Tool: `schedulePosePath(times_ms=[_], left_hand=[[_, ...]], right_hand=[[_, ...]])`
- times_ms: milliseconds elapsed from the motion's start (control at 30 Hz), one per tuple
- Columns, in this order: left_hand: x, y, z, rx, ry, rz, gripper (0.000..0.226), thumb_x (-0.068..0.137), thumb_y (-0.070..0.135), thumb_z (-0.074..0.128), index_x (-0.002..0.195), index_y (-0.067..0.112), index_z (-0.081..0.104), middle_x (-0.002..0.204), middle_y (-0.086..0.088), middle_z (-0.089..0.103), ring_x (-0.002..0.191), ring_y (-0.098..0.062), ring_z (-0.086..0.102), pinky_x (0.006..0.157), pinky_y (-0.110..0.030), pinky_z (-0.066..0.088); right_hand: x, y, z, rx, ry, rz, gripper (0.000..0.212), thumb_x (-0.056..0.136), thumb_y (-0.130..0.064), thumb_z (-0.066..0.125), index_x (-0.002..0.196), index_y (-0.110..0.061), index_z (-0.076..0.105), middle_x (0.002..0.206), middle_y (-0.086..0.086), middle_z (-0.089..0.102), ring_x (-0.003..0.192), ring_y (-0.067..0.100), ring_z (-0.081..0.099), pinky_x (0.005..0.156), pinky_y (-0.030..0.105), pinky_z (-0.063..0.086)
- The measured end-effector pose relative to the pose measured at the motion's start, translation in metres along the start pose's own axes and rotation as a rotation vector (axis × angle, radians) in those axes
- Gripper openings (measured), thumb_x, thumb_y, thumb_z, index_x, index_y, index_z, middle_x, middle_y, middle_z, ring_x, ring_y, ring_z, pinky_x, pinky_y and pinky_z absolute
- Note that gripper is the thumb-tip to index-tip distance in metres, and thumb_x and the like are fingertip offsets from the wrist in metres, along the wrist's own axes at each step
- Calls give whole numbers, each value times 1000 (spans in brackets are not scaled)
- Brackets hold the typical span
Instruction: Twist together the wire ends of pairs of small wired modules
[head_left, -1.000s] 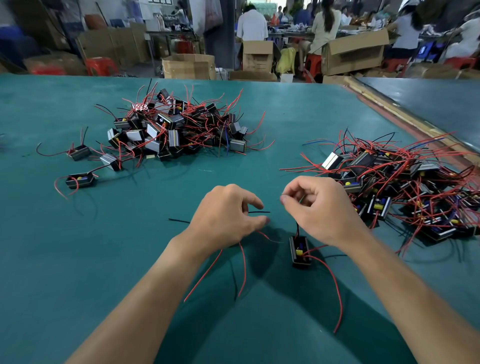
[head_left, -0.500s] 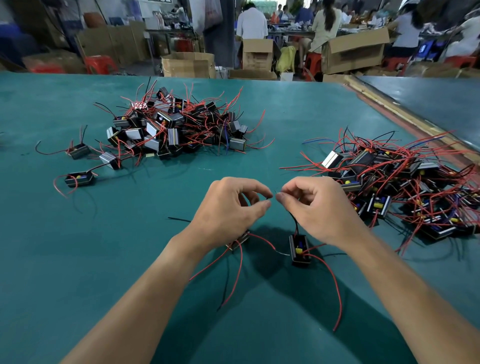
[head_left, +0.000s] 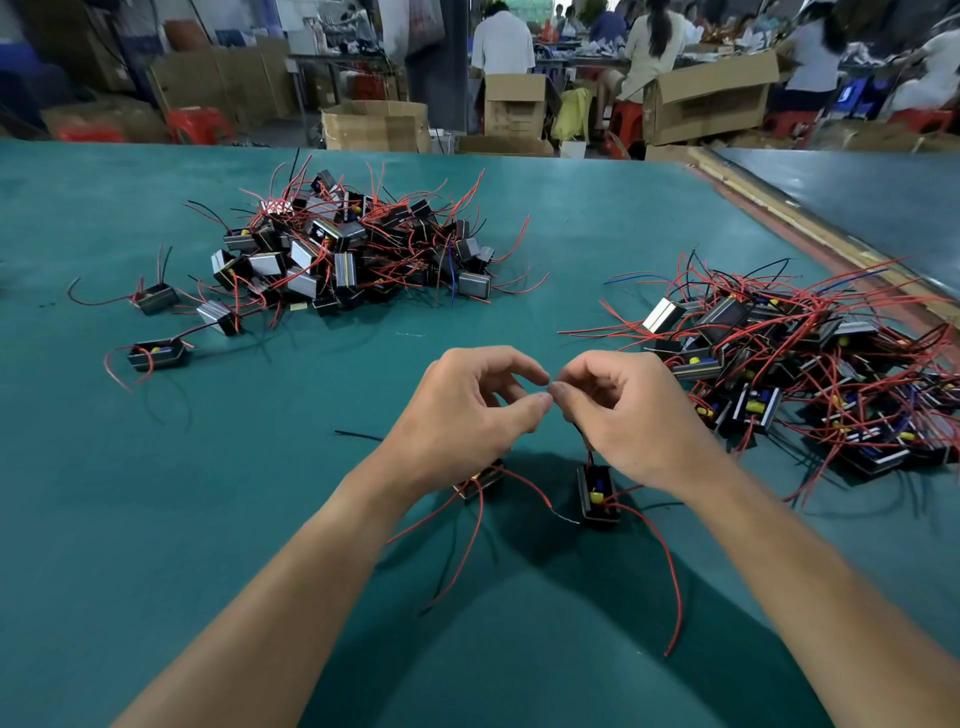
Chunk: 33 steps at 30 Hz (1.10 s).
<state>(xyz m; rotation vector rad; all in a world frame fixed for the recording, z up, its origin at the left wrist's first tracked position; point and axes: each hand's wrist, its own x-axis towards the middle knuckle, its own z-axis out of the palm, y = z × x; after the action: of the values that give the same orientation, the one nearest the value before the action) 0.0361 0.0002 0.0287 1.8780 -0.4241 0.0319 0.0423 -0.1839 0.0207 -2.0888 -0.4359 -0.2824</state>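
Two small black wired modules lie on the green table below my hands: one module (head_left: 480, 480) half hidden under my left wrist, the other module (head_left: 598, 494) standing to its right with a yellow part on top. Red and black leads trail from both toward me. My left hand (head_left: 467, 415) and my right hand (head_left: 628, 415) meet fingertip to fingertip above them. Each pinches a thin wire end between thumb and forefinger; the ends themselves are barely visible at the contact point (head_left: 549, 387).
A heap of modules (head_left: 343, 254) with red leads lies at the back left, with three stray modules (head_left: 156, 353) left of it. A second tangled heap (head_left: 789, 364) fills the right side. A loose black wire (head_left: 358, 435) lies left of my left hand.
My left hand rose from the table and came right to meet my right hand; its module slid into view under the wrist. Both hands now pinch wire ends together.
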Motion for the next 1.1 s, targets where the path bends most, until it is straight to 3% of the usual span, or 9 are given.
schedulePosePath(times_ms=[300,433,500,633,900,1033,1100], left_hand=[[-1,0,0,47,-12,7,17,78,11,76,76,26,67,73,7,69,51,-18,54,48,-27,45],[-1,-1,2,73,-12,-7,14,78,13,76,73,23,68,72,7,71,50,-18,54,48,-29,45],[-1,-1,2,69,-19,-14,12,77,14,77,73,22,70,72,6,72,49,-16,52,47,-28,44],[-1,-2,6,67,-23,-16,13,77,13,80,71,20,70,69,7,71,46,-7,45,47,-19,39],[-1,-3,7,58,23,-6,13,76,19,78,70,26,69,64,12,68,45,-6,47,47,-18,37],[-3,0,9,48,23,15,6,79,19,77,76,23,74,62,16,66,47,-4,42,47,-14,35],[-5,1,10,41,19,24,4,81,18,77,79,21,76,57,18,63,44,-2,39,45,-12,33]], right_hand=[[-3,-6,-1,101,-15,4,14,82,-24,67,70,-18,70,55,-8,62,48,6,49,49,26,40],[-3,-9,-2,94,-31,4,13,84,-16,73,71,-17,71,63,1,67,53,12,54,53,44,51],[-4,-8,-2,80,-30,5,13,84,-15,74,71,-16,71,64,2,67,54,15,56,55,47,51],[-4,-10,-2,63,-28,5,14,78,-28,70,69,-16,70,63,2,67,54,14,55,55,44,49],[-3,-11,-3,160,-43,28,10,78,-20,71,70,-15,66,58,5,63,47,17,54,47,47,48],[-2,-10,-4,220,-45,33,15,82,-10,70,70,-17,62,56,-1,61,43,16,57,44,31,48],[-1,-9,-3,235,-42,39,20,83,-5,70,69,-17,62,56,0,61,43,18,57,46,30,48]])
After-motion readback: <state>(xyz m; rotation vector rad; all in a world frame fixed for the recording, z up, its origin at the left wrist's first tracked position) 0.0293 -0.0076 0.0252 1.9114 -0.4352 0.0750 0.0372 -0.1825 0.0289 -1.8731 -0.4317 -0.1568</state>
